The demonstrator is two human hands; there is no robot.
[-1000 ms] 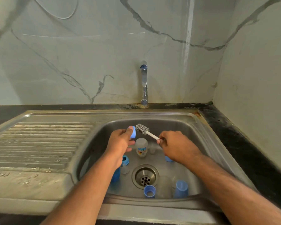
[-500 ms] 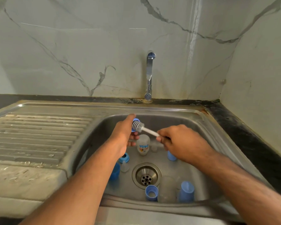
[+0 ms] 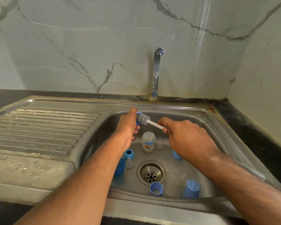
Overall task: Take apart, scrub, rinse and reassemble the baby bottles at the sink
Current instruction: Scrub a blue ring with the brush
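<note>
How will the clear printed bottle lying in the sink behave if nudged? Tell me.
The bottle looks like thin clear plastic with nothing visible inside, so probably light. It lies on its side on the sloped steel basin, so it may roll toward the drain. Likely slippery if wet.

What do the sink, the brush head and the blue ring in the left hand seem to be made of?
Sink: brushed stainless steel, grey, dull reflections.
Brush head: probably silicone or rubber, grey-white stacked fins, matte.
Blue ring in left hand: likely smooth opaque plastic.
</note>
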